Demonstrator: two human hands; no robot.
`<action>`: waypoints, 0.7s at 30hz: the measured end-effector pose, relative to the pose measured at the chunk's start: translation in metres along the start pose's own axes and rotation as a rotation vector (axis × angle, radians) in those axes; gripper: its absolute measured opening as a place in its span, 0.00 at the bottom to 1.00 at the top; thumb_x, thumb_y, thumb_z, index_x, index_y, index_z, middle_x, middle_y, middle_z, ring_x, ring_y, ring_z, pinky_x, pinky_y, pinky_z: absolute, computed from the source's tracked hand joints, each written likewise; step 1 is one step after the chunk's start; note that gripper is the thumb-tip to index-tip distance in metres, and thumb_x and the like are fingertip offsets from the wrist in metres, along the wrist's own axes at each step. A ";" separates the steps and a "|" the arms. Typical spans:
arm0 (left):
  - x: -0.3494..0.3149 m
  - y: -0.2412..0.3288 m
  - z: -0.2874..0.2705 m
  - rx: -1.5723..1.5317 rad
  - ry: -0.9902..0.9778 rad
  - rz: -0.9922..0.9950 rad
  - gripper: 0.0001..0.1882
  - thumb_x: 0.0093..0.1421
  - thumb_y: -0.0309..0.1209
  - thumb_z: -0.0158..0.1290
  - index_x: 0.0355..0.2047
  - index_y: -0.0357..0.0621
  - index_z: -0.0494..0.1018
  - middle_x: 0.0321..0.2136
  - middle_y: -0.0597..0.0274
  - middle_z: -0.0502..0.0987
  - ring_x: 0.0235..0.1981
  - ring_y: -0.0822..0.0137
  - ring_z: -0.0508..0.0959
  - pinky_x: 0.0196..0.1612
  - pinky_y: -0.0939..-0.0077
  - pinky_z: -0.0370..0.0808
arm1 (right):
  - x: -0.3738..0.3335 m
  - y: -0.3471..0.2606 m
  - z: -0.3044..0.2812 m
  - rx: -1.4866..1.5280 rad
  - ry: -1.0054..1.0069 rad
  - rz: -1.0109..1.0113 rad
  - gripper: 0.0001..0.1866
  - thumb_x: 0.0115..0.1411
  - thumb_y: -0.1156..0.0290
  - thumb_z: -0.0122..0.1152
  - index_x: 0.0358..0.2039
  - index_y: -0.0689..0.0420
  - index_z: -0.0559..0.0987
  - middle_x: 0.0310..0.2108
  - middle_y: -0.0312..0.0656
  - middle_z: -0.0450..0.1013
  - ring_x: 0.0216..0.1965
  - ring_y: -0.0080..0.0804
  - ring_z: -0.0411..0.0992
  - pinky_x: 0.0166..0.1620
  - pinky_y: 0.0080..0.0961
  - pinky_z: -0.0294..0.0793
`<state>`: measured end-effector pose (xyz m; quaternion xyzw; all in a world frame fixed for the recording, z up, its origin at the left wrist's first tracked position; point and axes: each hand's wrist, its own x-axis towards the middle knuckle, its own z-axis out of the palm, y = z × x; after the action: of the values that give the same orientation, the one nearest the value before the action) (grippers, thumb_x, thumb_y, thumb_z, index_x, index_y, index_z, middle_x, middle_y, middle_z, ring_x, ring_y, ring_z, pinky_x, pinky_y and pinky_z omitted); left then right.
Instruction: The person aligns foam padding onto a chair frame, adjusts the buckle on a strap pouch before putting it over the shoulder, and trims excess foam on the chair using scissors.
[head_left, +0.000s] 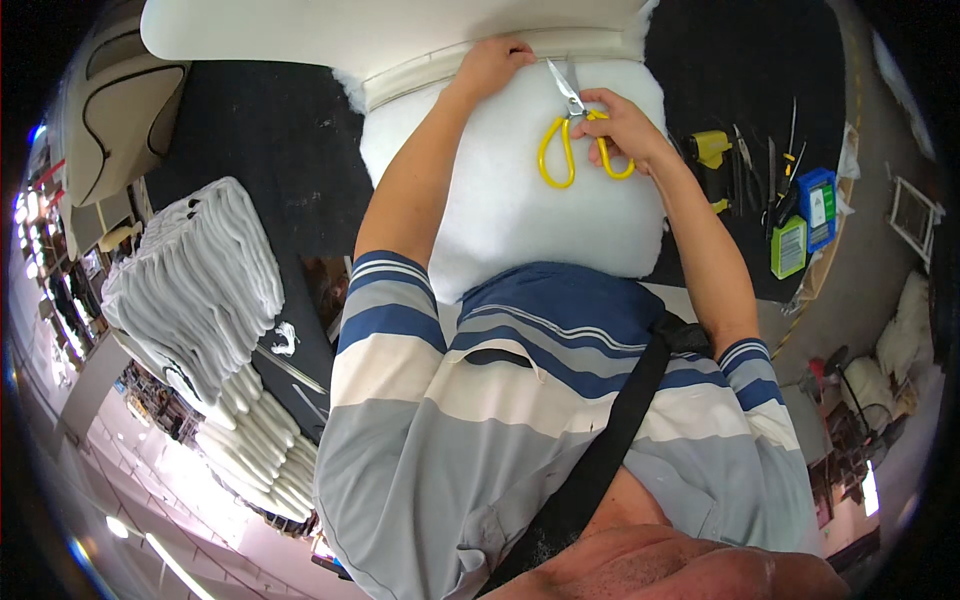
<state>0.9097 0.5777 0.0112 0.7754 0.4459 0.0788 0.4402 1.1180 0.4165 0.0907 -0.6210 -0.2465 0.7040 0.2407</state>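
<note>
A white padded cushion (500,190) lies in front of me, its near edge close to my body. Over its far end is a smooth cream cover (380,30), with a seamed edge strip (430,82) running across the padding. My left hand (492,68) is closed at that strip, fingertips pinching the cover's edge. Yellow-handled scissors (573,104) are held by my right hand (622,128), whose fingers are partly through one handle loop. The blades are parted, with their tips pointing at the strip just right of my left hand.
On the black table (260,130), at the right, lie a yellow-and-black tool (710,148), pliers (747,165), a green box (789,248) and a blue box (819,208). A stack of whitish padded pieces (200,290) stands at the left, below beige upholstered parts (128,120).
</note>
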 end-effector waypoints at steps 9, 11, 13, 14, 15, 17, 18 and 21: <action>-0.038 -0.025 -0.051 0.031 0.130 -0.092 0.12 0.58 0.35 0.62 0.41 0.45 0.84 0.36 0.61 0.83 0.39 0.66 0.80 0.44 0.72 0.77 | 0.006 0.015 -0.009 0.042 -0.015 -0.036 0.30 0.63 0.76 0.58 0.66 0.59 0.64 0.39 0.48 0.81 0.19 0.26 0.75 0.22 0.22 0.77; -0.050 -0.025 -0.045 0.249 0.208 0.111 0.09 0.57 0.36 0.62 0.36 0.50 0.84 0.35 0.64 0.82 0.41 0.62 0.79 0.43 0.66 0.78 | 0.005 0.010 -0.007 0.042 -0.032 -0.036 0.31 0.63 0.76 0.58 0.66 0.59 0.63 0.38 0.47 0.82 0.19 0.26 0.76 0.22 0.20 0.76; -0.051 -0.028 -0.037 0.294 0.281 0.184 0.08 0.57 0.36 0.61 0.35 0.50 0.83 0.35 0.65 0.82 0.42 0.61 0.79 0.43 0.65 0.78 | 0.001 0.006 -0.003 -0.016 0.013 -0.026 0.29 0.64 0.76 0.58 0.66 0.58 0.64 0.38 0.44 0.81 0.18 0.24 0.75 0.20 0.17 0.68; -0.050 -0.031 -0.034 0.341 0.348 0.262 0.07 0.57 0.36 0.61 0.34 0.50 0.83 0.35 0.65 0.82 0.42 0.60 0.79 0.43 0.64 0.78 | 0.001 0.005 -0.002 -0.025 0.006 -0.025 0.29 0.64 0.76 0.58 0.66 0.58 0.64 0.38 0.44 0.81 0.18 0.24 0.75 0.20 0.17 0.68; -0.050 -0.035 -0.033 0.339 0.354 0.254 0.07 0.57 0.36 0.61 0.34 0.50 0.83 0.35 0.65 0.82 0.42 0.60 0.79 0.43 0.64 0.78 | 0.000 0.003 -0.002 -0.013 0.002 -0.033 0.30 0.63 0.76 0.58 0.66 0.58 0.63 0.38 0.45 0.82 0.19 0.25 0.75 0.21 0.17 0.71; -0.048 -0.039 -0.032 0.343 0.353 0.320 0.08 0.59 0.36 0.59 0.36 0.49 0.83 0.36 0.62 0.82 0.43 0.57 0.78 0.44 0.63 0.77 | 0.001 0.003 -0.001 -0.001 -0.001 -0.036 0.31 0.63 0.76 0.58 0.66 0.59 0.63 0.38 0.47 0.82 0.19 0.25 0.76 0.22 0.18 0.73; -0.046 -0.040 -0.030 0.342 0.355 0.315 0.08 0.59 0.36 0.59 0.36 0.49 0.83 0.36 0.62 0.82 0.43 0.57 0.78 0.44 0.63 0.77 | 0.001 0.003 -0.001 -0.007 0.005 -0.041 0.31 0.63 0.76 0.58 0.66 0.59 0.63 0.38 0.46 0.82 0.19 0.25 0.76 0.21 0.17 0.72; -0.038 -0.039 -0.033 0.261 0.204 0.029 0.10 0.61 0.37 0.58 0.38 0.48 0.83 0.37 0.59 0.82 0.43 0.56 0.79 0.46 0.62 0.77 | 0.006 0.009 -0.001 0.025 0.000 -0.044 0.31 0.63 0.76 0.59 0.67 0.59 0.63 0.37 0.46 0.82 0.19 0.25 0.76 0.21 0.16 0.70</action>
<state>0.8458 0.5773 0.0121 0.8202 0.4836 0.1048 0.2870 1.1178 0.4136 0.0804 -0.6123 -0.2514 0.7017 0.2636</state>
